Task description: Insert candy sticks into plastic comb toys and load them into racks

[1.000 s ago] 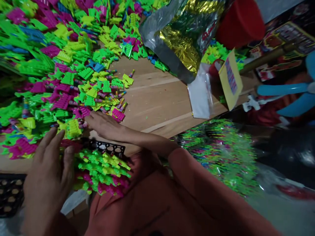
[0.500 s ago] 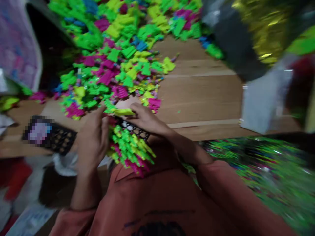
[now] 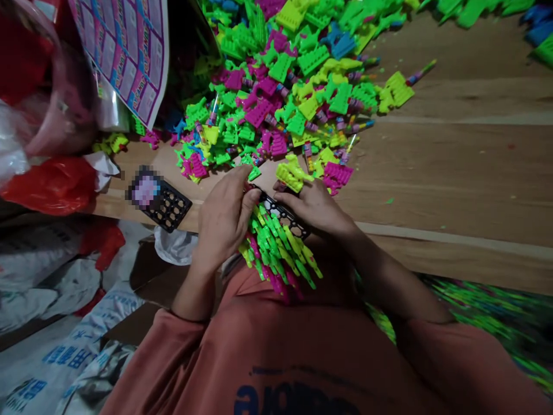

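Closed around 1 end of a black holed rack (image 3: 283,214), the left hand (image 3: 224,216) holds it at the table (image 3: 453,167) edge, green, yellow and pink pieces (image 3: 279,248) bunched on its near side. The right hand (image 3: 319,204) pinches 1 yellow piece (image 3: 294,173) above the rack's other end; whether it also touches the rack, I cannot tell. Pressure there could tilt the rack, spilling pieces lapward. A leftward forearm swing could knock the second black holed tray (image 3: 173,208) off the edge.
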Available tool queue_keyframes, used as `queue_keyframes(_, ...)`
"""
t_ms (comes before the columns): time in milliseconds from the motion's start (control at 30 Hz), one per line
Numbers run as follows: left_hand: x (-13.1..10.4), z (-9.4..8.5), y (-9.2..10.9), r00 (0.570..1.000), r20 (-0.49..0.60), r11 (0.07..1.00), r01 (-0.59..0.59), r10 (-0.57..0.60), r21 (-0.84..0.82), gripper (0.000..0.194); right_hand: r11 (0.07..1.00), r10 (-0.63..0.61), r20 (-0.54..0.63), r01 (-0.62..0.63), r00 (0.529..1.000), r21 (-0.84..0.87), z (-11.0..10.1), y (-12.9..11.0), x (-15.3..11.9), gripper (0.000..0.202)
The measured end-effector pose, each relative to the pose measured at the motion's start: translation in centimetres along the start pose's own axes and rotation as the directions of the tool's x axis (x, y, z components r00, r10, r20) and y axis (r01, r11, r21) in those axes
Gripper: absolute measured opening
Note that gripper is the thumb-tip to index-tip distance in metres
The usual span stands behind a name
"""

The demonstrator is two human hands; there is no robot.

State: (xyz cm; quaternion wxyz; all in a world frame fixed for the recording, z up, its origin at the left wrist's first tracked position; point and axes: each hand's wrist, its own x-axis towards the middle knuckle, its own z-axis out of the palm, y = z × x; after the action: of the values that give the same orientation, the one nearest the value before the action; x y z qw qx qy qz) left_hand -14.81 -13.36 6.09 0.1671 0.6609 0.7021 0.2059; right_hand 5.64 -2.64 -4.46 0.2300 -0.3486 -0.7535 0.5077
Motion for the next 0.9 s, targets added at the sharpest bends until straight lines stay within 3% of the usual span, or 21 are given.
queue_keyframes(233, 0.2, 0.3, 0.2, 1.0, -0.028, 1.0, -0.013, 0.014, 0.015, 0.052, 0.998, 0.008, 0.014, -0.008, 1.0, 0.067, 1.7, 0.8, 1.0, 0.015)
queue_keyframes(367, -0.1, 0.4, -0.1, 0.999, -0.033, 0.999, -0.014, 0.015, 0.041, 0.053, 0.989, -0.144, 0.033, 0.145, 0.989, -0.027, 2.6, 1.4, 1.3, 0.01)
queue_keyframes(467, 0.0, 0.3, -0.1, 1.0, -0.01, 0.998, -0.013, 0.014, 0.06, 0.059, 0.947, -0.276, 0.122, 0.292, 0.953, -0.135, 2.8, 1.3, 1.4, 0.014)
queue_keyframes(567, 0.5, 0.2, 0.4, 1.0, 0.005, 0.995, -0.023, 0.022, 0.098, 0.059, 0.921, -0.305, 0.228, 0.347, 0.925, -0.175, 2.6, 0.8, 1.8, 0.021)
queue_keyframes(667, 1.1, 0.4, 1.1, 0.998, 0.034, 0.991, -0.063, 0.06, 0.115, 0.05, 0.921, -0.299, 0.262, 0.349, 0.918, -0.173, 1.3, 0.3, 2.2, 0.018)
queue_keyframes(733, 1.3, 0.6, 1.4, 0.996, 0.05, 0.99, -0.08, 0.075, 0.112, 0.043, 0.917, -0.276, 0.183, 0.315, 0.944, -0.242, -0.3, 0.1, 2.3, 0.014)
queue_keyframes(800, 1.4, 0.9, 1.5, 0.996, 0.04, 0.99, -0.083, 0.079, 0.111, 0.04, 0.909, -0.228, -0.001, 0.213, 0.974, -0.359, -2.1, 0.1, 2.3, 0.01)
queue_keyframes(900, 1.3, 1.1, 1.2, 0.996, 0.016, 0.992, -0.083, 0.082, 0.1, 0.04, 0.874, -0.157, -0.249, 0.017, 0.956, -0.486, -4.3, 0.7, 2.9, 0.019)
